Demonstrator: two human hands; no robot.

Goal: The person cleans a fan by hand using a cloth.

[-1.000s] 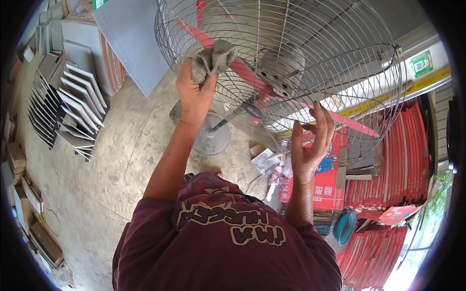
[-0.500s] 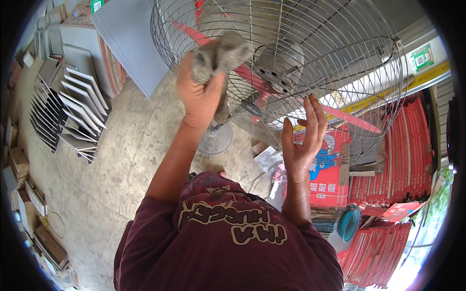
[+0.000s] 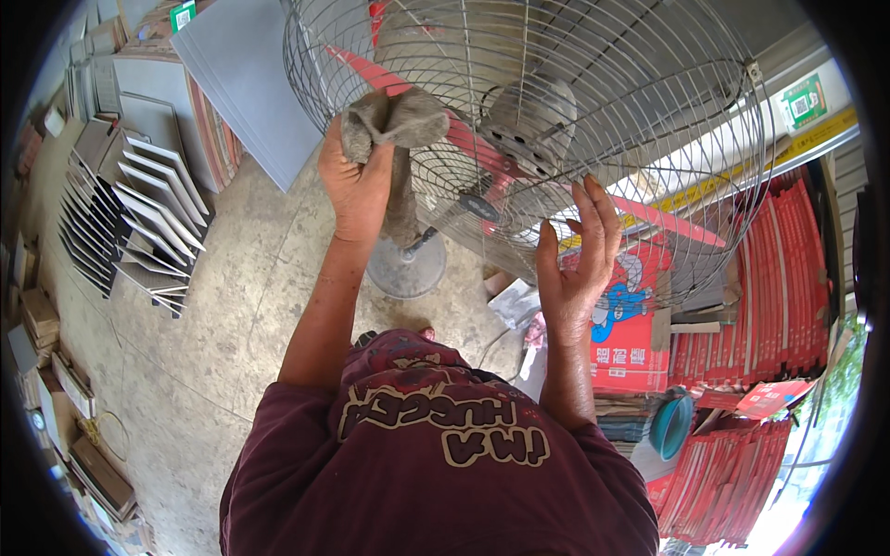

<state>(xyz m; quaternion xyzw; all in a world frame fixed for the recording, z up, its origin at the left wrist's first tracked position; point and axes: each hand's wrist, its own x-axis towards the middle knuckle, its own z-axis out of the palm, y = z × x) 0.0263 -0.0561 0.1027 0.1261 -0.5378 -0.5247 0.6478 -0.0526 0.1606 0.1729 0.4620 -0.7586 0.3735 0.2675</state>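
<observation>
A large standing fan with a wire guard (image 3: 603, 102) and red blades (image 3: 667, 221) fills the top of the view; its round grey base (image 3: 408, 274) rests on the floor. At the guard's near left side my left hand (image 3: 357, 190) is closed round a dirty grey rag (image 3: 413, 119), part of which hangs down below the fingers. My right hand (image 3: 579, 259) is at the near right part of the guard, fingers raised and apart, fingertips at the wires. Nothing shows in its grasp. Whether the rag touches the wires I cannot tell.
On the left floor stands a black rack (image 3: 88, 227) with white tile samples (image 3: 162, 185). A grey panel (image 3: 246, 79) leans beyond it. Red cartons (image 3: 774, 296) are stacked at right, near a teal basin (image 3: 670, 428). Boxes (image 3: 97, 477) line the far left edge.
My left hand has moved a little left and down along the guard with the rag. My right hand has stayed almost where it was.
</observation>
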